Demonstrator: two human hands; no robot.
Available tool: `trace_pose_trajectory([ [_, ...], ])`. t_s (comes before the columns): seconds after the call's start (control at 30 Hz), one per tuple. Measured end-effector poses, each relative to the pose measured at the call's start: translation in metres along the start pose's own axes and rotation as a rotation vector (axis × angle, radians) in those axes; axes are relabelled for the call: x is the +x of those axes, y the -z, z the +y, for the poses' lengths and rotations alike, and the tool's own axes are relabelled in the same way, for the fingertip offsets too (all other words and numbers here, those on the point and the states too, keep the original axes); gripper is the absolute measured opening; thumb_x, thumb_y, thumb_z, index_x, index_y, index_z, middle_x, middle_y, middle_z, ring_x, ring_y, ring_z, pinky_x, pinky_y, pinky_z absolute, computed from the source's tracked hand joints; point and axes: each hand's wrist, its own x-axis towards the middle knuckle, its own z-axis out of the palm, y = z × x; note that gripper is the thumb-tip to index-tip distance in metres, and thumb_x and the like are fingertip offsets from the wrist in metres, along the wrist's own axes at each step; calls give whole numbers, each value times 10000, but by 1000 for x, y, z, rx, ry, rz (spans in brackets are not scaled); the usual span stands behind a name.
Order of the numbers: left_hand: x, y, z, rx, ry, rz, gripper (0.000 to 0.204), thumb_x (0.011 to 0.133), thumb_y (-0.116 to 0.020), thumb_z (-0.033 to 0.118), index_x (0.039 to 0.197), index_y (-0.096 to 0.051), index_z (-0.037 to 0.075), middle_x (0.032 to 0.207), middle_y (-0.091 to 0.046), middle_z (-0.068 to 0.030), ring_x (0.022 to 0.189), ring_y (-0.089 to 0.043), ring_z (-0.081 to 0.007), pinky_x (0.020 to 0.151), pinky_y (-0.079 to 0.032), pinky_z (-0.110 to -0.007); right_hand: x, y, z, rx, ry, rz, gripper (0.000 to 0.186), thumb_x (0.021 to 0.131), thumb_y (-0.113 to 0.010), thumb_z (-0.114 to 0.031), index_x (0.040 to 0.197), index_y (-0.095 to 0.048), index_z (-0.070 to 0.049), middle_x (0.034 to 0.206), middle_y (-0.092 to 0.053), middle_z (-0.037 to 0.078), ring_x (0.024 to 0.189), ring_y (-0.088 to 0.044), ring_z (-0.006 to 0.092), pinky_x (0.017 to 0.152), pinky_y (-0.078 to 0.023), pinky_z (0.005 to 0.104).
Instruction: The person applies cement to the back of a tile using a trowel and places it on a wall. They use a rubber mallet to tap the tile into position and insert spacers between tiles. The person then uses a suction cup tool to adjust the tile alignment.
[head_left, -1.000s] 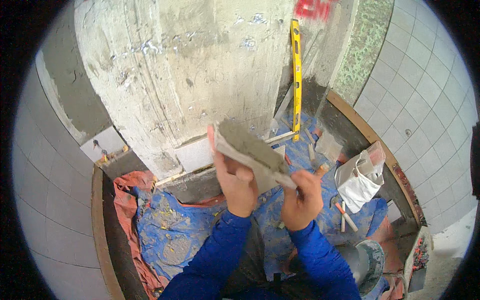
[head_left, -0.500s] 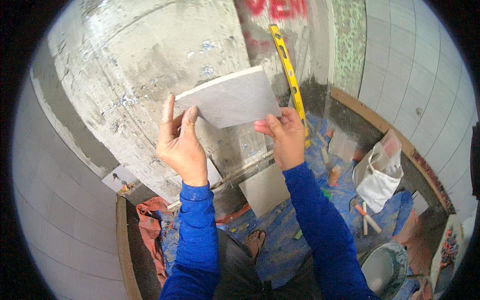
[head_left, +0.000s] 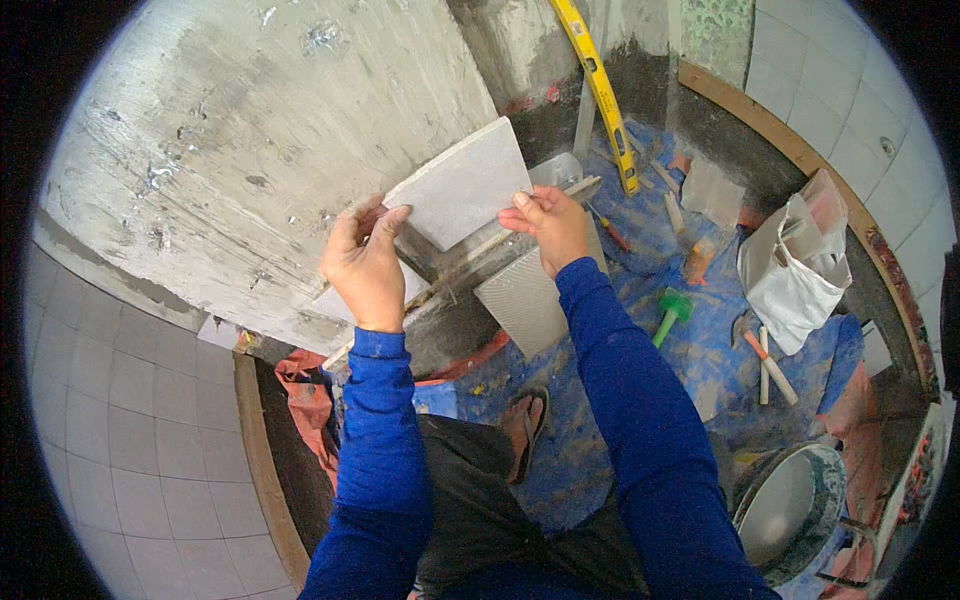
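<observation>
Ahead of me the rough cement wall (head_left: 260, 150) closes off everything forward and to the left; the grey tile (head_left: 462, 195) I hold between my left hand (head_left: 367, 268) and right hand (head_left: 550, 228) lies close against it, so there is little room behind it. Just below my hands a second tile (head_left: 530, 300) leans at the foot of the wall. To the right the yellow level (head_left: 600, 90) stands against the wall, and the blue sheet (head_left: 700, 350) is cluttered with a green mallet (head_left: 668, 312), a white bag (head_left: 795, 265) and a bucket (head_left: 790, 510). Open air remains between my forearms
</observation>
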Motion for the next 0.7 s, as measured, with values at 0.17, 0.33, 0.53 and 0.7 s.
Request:
trace_pose_trajectory([
  [0.17, -6, 9, -24, 47, 94, -110, 243, 858, -803, -20, 1078, -708, -56, 891, -730, -85, 791, -698, -144, 705, -579, -287, -2, 7, 31, -25, -23, -39, 498, 923, -744, -6, 1284, -414, 85, 1053, -659, 240, 899, -747, 328, 811, -656, 415],
  [0.33, -16, 20, -39, 208, 123, -157, 202, 825, -834, 12, 1002, -743, -19, 869, -755, -74, 780, -697, -124, 720, -562, -276, 2, 1, 55, -171, -39, -21, 576, 829, -809, 55, 1258, -427, 94, 1005, -619, 233, 841, -746, 328, 716, -670, 418],
  [0.53, -15, 30, -58, 321, 88, -206, 176, 835, -828, 20, 982, -742, -23, 868, -764, -72, 783, -695, -125, 728, -562, -279, 6, -2, 70, -386, -20, -4, 621, 785, -863, 20, 1241, -445, 79, 977, -650, 237, 795, -749, 311, 681, -665, 409],
  [0.7, -9, 27, -67, 256, 68, -198, 179, 801, -840, 52, 950, -753, 4, 860, -778, -142, 782, -740, -178, 730, -565, -311, 7, -5, 77, -541, 15, 50, 663, 731, -921, -45, 1209, -473, 59, 926, -707, 236, 738, -757, 279, 645, -632, 391],
])
